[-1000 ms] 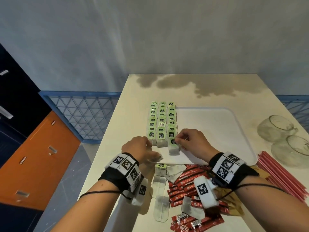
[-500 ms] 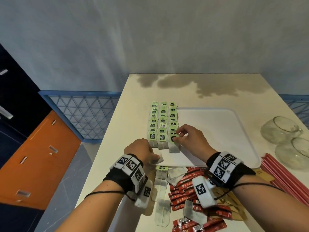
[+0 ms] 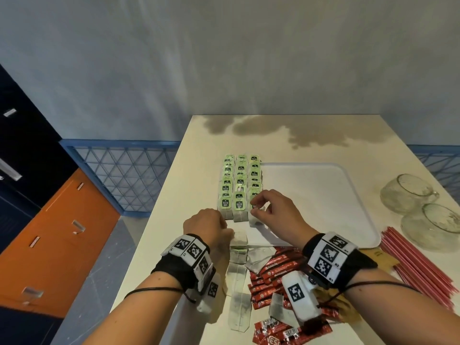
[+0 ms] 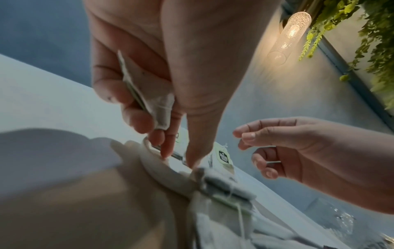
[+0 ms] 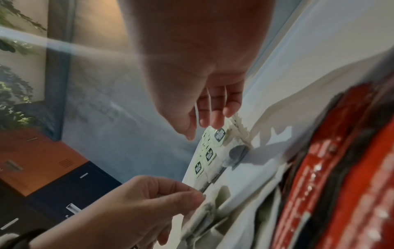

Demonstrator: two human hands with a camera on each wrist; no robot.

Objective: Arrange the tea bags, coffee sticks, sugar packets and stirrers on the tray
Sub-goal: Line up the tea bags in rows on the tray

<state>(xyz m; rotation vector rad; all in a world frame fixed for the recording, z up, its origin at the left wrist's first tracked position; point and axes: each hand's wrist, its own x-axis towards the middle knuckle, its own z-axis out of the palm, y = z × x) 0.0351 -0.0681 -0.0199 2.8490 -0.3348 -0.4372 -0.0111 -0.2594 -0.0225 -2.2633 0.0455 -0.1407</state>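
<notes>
- Right now, green-tagged paper tea bags (image 3: 239, 188) lie in three rows lengthwise along the white plastic tray's (image 3: 323, 195) left edge, tags pointing away.
- Left hand (image 4: 149, 70) clutches one tea bag (image 4: 149, 91).
- Right hand (image 3: 276, 207) seemingly pinches the nearest bag's tag.

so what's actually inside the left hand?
The left hand grips tea bags, paper edges showing between fingers and palm. How many cannot be told; the fingers cover the rest.

Tea bags (image 3: 239, 185) on tray's (image 3: 323, 185) left edge — stirrers (image 3: 418, 267) (right) beside it
</notes>
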